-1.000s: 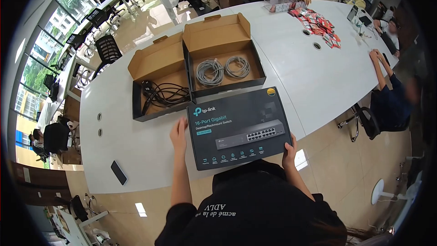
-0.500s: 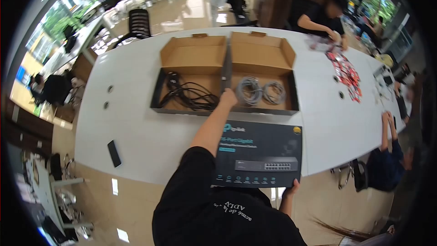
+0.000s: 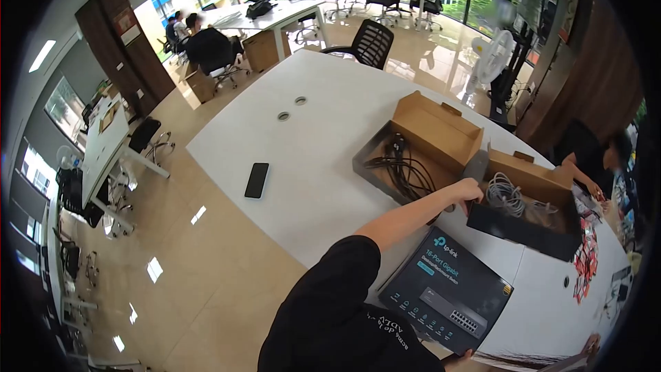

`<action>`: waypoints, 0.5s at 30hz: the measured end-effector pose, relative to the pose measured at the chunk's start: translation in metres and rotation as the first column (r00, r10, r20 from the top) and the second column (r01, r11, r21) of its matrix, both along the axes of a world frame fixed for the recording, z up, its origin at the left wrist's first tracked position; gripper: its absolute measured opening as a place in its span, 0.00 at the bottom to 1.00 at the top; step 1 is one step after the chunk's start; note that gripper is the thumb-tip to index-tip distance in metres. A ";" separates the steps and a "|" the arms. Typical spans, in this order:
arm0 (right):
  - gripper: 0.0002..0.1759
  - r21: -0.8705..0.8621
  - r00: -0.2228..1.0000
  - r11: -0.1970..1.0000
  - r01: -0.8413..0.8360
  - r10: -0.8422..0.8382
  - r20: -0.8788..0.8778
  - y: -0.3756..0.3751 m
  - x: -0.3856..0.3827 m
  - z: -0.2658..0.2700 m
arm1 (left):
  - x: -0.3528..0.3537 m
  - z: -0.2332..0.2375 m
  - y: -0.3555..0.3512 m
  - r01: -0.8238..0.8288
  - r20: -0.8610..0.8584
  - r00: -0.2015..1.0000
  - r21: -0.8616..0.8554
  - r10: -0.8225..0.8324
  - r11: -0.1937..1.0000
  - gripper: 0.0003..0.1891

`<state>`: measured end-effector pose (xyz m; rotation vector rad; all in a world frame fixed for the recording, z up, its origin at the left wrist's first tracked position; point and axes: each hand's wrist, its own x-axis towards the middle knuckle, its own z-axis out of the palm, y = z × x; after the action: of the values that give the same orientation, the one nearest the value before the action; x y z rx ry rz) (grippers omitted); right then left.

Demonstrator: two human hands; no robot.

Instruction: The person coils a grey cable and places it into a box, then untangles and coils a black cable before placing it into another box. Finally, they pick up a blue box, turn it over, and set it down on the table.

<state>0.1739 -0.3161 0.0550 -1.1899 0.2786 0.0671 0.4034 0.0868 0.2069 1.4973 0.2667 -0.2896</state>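
My left hand (image 3: 468,191) is closed on the near left wall of an open cardboard box (image 3: 527,233) that holds coiled grey cables (image 3: 505,196). Beside it on the left lies another open box (image 3: 377,173) with tangled black cables (image 3: 406,171) inside. My right hand (image 3: 465,356), partly hidden, grips the lower corner of a dark TP-Link switch box (image 3: 451,289). That box has its printed front facing up, nearer my body than the open boxes.
A phone (image 3: 257,180) lies on the white table (image 3: 310,145), left of the boxes. Red packets (image 3: 586,262) lie at the right, near a seated person (image 3: 585,155). Behind the table stand a chair (image 3: 372,43) and a white fan (image 3: 492,58).
The view has swung left, so the boxes appear further right. The two open boxes now stand apart at the near side, with the grey-cable box turned. Both hands remain at the boxes.
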 end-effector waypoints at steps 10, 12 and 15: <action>0.39 0.005 0.989 0.992 -0.126 0.126 0.076 -0.025 0.027 0.040 | -0.171 0.040 -0.002 -0.077 0.246 0.969 0.263 0.011 0.962 0.28; 0.39 0.085 0.972 0.987 -0.140 0.121 0.201 -0.048 0.043 0.046 | -0.211 0.052 -0.009 -0.179 0.316 0.947 0.355 0.062 0.918 0.26; 0.40 0.365 0.931 0.861 0.354 -0.361 -0.052 -0.012 0.069 0.108 | -0.248 0.035 -0.018 -0.206 0.285 0.956 0.504 0.063 0.839 0.31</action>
<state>0.2433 -0.3280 0.1633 -0.7478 0.4471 -0.2105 0.1554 0.0685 0.2419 2.0331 0.2527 0.1130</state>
